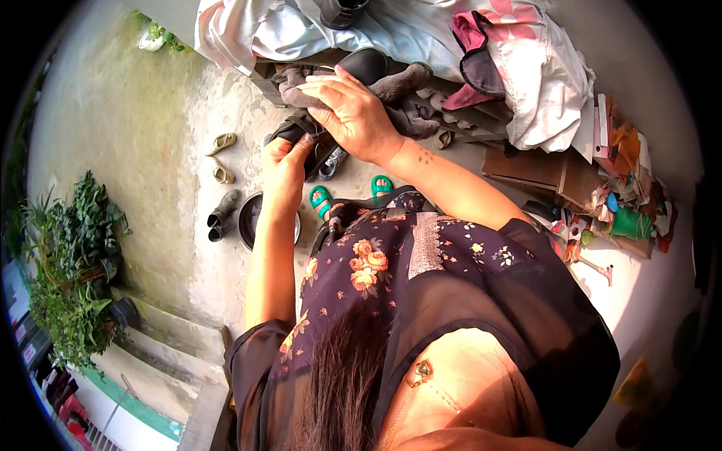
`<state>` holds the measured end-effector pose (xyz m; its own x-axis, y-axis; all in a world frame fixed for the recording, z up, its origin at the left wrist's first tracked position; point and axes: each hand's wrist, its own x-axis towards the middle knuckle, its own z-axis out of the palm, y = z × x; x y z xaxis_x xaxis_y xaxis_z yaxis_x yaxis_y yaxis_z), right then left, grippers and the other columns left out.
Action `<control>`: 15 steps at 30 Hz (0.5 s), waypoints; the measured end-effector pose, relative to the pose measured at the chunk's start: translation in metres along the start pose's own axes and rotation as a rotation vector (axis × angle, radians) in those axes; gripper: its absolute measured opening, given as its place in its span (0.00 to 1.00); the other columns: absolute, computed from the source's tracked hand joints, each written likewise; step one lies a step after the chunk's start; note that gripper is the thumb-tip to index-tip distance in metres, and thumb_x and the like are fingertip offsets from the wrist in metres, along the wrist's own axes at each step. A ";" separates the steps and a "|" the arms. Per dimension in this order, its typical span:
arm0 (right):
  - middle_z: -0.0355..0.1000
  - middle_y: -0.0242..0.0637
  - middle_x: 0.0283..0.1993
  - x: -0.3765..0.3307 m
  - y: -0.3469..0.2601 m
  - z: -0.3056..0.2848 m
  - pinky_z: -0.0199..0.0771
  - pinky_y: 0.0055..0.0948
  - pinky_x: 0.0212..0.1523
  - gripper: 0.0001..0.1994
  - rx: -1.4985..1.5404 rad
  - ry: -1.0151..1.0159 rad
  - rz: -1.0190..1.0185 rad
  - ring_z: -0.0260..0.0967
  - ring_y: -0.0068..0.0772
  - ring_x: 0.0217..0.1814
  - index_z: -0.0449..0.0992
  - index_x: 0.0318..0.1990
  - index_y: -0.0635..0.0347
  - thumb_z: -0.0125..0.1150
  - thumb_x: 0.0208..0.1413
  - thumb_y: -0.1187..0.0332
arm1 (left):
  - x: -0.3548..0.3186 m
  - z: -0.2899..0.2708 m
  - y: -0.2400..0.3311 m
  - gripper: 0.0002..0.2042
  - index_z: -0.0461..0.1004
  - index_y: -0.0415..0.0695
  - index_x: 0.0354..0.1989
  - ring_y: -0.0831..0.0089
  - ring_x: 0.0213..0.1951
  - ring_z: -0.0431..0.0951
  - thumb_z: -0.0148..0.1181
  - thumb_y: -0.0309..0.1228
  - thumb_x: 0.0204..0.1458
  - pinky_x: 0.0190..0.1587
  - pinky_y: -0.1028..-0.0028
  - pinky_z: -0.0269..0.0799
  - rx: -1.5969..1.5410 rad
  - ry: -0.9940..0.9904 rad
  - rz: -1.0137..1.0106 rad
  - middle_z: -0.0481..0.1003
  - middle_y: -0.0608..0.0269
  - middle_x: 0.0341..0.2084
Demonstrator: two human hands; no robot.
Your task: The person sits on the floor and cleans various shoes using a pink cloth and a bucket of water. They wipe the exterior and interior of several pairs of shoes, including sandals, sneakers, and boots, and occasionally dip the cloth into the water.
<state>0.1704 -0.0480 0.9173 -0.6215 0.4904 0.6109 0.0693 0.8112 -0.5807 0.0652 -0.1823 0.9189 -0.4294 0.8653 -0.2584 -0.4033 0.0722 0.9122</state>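
Note:
My left hand (283, 167) is closed on the edge of a dark shoe (295, 126), thumb on top and fingers beneath. Just right of it, my right hand (352, 114) is held with its fingers stretched out to the left, by a bunched grey cloth (295, 92). Whether those fingers press on the cloth I cannot tell. More grey cloth (406, 83) lies behind the right hand. A smooth black shoe (364, 66) sits just beyond the fingers.
A rack (481, 113) holding shoes stands ahead, draped with a white cloth (538, 83). Below are a dark basin (248, 222), grey boots (222, 213), beige shoes (221, 143) and my green sandals (320, 200). Cardboard boxes (538, 174) are at right, potted plants (83, 248) at left.

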 end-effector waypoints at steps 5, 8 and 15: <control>0.76 0.49 0.41 0.038 0.072 -0.030 0.73 0.43 0.47 0.14 -0.199 0.034 0.397 0.73 0.55 0.44 0.75 0.48 0.61 0.53 0.63 0.62 | -0.018 -0.005 0.006 0.13 0.74 0.33 0.49 0.69 0.42 0.80 0.55 0.24 0.58 0.49 0.70 0.75 -0.414 0.042 -0.057 0.79 0.55 0.42; 0.76 0.52 0.41 0.018 0.047 -0.009 0.73 0.39 0.44 0.16 0.044 0.142 0.493 0.75 0.54 0.43 0.71 0.56 0.58 0.49 0.67 0.61 | -0.007 -0.024 -0.014 0.14 0.72 0.34 0.51 0.67 0.45 0.80 0.53 0.25 0.58 0.51 0.67 0.74 -0.601 -0.053 0.024 0.78 0.53 0.45; 0.57 0.48 0.70 -0.037 -0.005 -0.010 0.67 0.36 0.62 0.23 0.033 0.030 0.265 0.61 0.50 0.68 0.63 0.66 0.59 0.52 0.65 0.68 | -0.008 -0.043 -0.039 0.18 0.70 0.28 0.51 0.59 0.50 0.78 0.52 0.25 0.52 0.59 0.60 0.71 -0.849 0.056 -0.130 0.76 0.48 0.48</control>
<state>0.2006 -0.0671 0.9027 -0.5616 0.6938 0.4508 0.2006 0.6427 -0.7394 0.0499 -0.2130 0.8716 -0.3680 0.8488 -0.3797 -0.9102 -0.2456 0.3334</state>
